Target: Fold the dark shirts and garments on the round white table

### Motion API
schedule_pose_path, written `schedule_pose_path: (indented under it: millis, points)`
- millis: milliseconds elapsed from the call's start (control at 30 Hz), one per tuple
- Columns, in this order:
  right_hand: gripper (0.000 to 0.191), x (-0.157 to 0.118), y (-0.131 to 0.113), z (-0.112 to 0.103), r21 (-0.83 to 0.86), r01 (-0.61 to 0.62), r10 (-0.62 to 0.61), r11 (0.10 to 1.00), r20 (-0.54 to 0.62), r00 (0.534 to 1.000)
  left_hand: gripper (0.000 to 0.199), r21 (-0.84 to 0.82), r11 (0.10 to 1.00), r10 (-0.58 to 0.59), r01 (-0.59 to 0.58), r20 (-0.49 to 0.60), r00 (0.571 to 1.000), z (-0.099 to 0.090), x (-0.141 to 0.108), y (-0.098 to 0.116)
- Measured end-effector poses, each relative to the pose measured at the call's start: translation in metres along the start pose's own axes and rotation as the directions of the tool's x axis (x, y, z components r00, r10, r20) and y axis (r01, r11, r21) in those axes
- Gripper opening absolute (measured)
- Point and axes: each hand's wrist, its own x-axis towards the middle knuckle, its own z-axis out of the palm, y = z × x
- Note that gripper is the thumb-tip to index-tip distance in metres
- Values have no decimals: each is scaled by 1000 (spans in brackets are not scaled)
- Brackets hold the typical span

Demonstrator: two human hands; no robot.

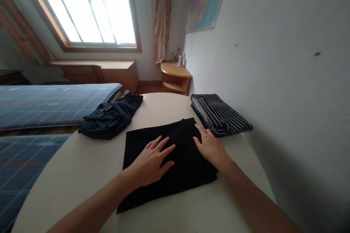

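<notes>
Round table (68, 164), black cloth (184, 156) on it (fingers (167, 150) atop)

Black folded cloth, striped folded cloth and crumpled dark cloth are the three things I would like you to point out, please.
Black folded cloth (185, 156), head view: middle of its upper face.
Striped folded cloth (222, 113), head view: its striped top.
Crumpled dark cloth (111, 119), head view: middle of the heap.

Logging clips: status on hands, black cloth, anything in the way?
Left hand open on black cloth; right hand open at its right edge. Black cloth flat. Striped cloth close by right hand.
</notes>
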Motion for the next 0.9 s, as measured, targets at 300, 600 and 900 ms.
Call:
schedule_pose_path:
  millis: [300,600,900]
  points:
    - [43,13,22,5,308,188,-171,933,-80,982,66,96,995,-25,19,61,998,14,-2,-2]
    - [46,20,26,-4,556,142,-148,819,-35,988,70,60,998,-5,4,19,1000,10,1,-9]
    - [45,21,28,-4,597,183,-166,781,-84,983,75,84,991,-99,106,-83,992,14,20,-47]
